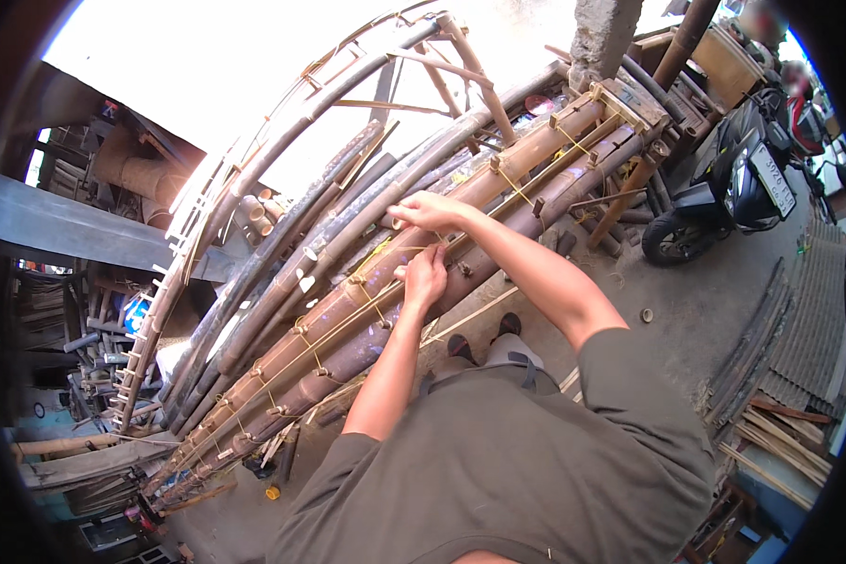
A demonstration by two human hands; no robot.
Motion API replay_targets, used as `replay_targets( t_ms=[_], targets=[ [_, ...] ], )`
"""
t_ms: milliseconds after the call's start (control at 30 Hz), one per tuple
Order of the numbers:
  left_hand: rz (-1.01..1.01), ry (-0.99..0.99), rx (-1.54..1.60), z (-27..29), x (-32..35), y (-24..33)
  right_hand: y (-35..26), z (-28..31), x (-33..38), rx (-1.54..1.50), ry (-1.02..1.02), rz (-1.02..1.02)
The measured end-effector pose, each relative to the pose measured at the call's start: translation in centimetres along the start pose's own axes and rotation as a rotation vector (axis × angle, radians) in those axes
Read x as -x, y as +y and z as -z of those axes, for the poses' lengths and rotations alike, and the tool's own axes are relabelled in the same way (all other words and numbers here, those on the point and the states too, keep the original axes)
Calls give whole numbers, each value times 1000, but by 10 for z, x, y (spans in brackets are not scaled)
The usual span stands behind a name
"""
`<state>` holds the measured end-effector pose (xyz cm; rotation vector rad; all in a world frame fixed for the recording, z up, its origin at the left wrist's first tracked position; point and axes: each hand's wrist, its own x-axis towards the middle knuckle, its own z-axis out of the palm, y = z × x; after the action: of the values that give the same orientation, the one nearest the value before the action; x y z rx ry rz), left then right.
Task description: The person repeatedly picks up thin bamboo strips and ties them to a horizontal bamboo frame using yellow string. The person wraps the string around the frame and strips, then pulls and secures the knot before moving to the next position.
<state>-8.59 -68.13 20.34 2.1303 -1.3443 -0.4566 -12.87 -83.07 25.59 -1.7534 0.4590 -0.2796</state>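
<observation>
Standing over long, round, brown bamboo poles (334, 315) running diagonally side by side; curling the bare right hand (430, 212) at the farther pole, narrowing the bare left hand (425, 280) just nearer; impossible to tell whether gripping anything; working near thin yellow cord (517, 184).

The left forearm (392, 367) extends far and slightly right; the right forearm (526, 258) angles far and left. The right hand (432, 212) sits beyond the left hand (426, 281), both curled.
</observation>
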Motion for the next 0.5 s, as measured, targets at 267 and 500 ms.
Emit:
replay_targets(
  t_ms=[267,500],
  targets=[
    [50,-22,-135,18,3,36,40,-49,185,352,-111,96],
    [105,144,768,48,-130,22,41,-64,177,347,43,78]
  ],
)
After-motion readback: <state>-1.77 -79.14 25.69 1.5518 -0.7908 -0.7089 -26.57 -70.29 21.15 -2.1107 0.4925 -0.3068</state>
